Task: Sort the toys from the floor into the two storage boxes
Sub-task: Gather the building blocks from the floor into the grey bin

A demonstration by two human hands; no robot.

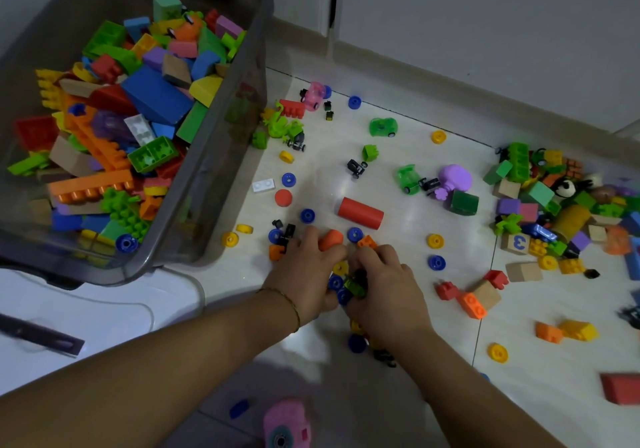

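Floor tiles [391, 157]: left hand [304, 271] and right hand [386, 292] curl their grip round wheels [337, 276] (red cylinder [360, 213] lies left-right).

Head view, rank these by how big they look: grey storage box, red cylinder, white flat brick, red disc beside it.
1. grey storage box
2. red cylinder
3. white flat brick and red disc: they look about alike, so unranked.

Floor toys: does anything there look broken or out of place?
Yes, a little. A black wheel chassis lies alone on the floor, apart from the green toy car nearby, and another chassis sits against a second green car. Some cars may be partly pulled apart.
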